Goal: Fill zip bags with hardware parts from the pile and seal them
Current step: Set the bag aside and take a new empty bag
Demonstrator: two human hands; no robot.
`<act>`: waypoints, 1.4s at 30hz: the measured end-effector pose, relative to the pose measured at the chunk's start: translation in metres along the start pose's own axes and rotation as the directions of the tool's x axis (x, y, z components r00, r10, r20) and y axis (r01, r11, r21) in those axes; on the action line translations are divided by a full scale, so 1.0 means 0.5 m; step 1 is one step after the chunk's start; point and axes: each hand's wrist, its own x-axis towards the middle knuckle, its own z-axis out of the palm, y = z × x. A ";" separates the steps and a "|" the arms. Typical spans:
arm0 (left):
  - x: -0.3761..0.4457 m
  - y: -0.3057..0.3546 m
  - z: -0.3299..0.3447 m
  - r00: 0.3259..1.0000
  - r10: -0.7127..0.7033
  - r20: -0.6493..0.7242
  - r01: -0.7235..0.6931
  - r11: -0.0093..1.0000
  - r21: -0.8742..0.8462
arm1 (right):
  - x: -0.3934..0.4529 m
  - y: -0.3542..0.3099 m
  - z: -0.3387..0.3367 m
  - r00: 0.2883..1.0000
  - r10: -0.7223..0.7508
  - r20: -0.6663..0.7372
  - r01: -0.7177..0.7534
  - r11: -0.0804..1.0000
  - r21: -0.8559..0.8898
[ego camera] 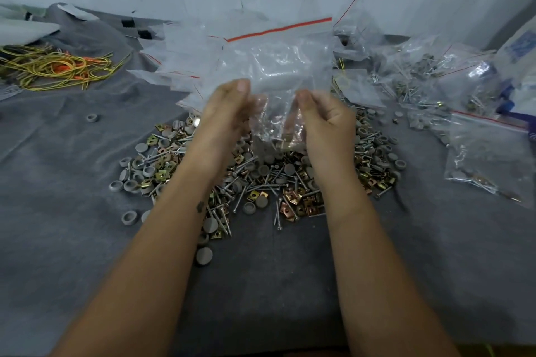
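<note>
A clear zip bag [278, 58] with a red strip along its top edge hangs upright over the pile of hardware parts [261, 177]. My left hand [229, 110] pinches its lower left part, my right hand [322, 116] pinches its lower right. A few brass-coloured parts [285, 143] sit in the bag's bottom between my hands. The pile holds screws, grey round caps and brass square clips, spread on the grey cloth [72, 211].
Empty zip bags [177, 66] lie behind the pile at the left. Filled bags [470, 130] lie heaped at the right. A tangle of yellow and orange cords [55, 66] lies at the far left. A white wall stands behind the table.
</note>
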 end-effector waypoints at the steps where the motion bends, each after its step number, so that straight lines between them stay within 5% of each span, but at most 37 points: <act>1: 0.001 0.005 0.006 0.999 -0.028 0.023 0.026 0.997 0.069 | 0.003 -0.004 -0.003 0.998 0.031 -0.045 -0.029 0.998 0.048; 8: -0.006 0.025 0.053 0.997 -0.020 0.079 -0.002 0.965 0.261 | 0.018 -0.014 -0.052 0.945 0.233 -0.230 -0.174 0.953 0.249; 14: -0.017 -0.007 0.230 0.997 0.008 0.076 -0.034 0.939 0.343 | 0.014 -0.017 -0.214 0.866 0.155 -0.475 -0.181 0.983 -0.009; 18: -0.031 -0.034 0.360 0.997 0.001 0.077 -0.021 0.967 0.253 | 0.010 -0.036 -0.338 0.810 0.090 -0.580 -0.237 0.954 -0.182; 23: -0.057 -0.039 0.446 0.914 -0.086 0.397 0.032 0.990 0.141 | 0.025 -0.038 -0.437 0.669 0.103 -0.736 -0.412 0.876 -0.251; 26: -0.077 -0.057 0.438 0.892 -0.074 0.446 -0.008 0.984 0.179 | 0.023 -0.027 -0.425 0.571 0.109 -0.813 -0.598 0.735 -0.321; 36: -0.053 -0.029 0.283 0.982 0.033 0.184 -0.052 0.994 0.101 | 0.022 0.004 -0.137 0.798 0.048 -0.600 -0.314 0.883 -0.348; 39: -0.023 -0.015 0.202 0.991 0.105 0.078 -0.121 0.963 0.242 | 0.022 0.002 -0.054 0.863 0.014 -0.505 -0.208 0.921 -0.329; 42: 0.019 -0.005 0.116 0.963 0.261 -0.064 -0.181 0.807 0.562 | 0.013 0.007 0.008 0.935 -0.103 -0.340 -0.062 0.895 -0.441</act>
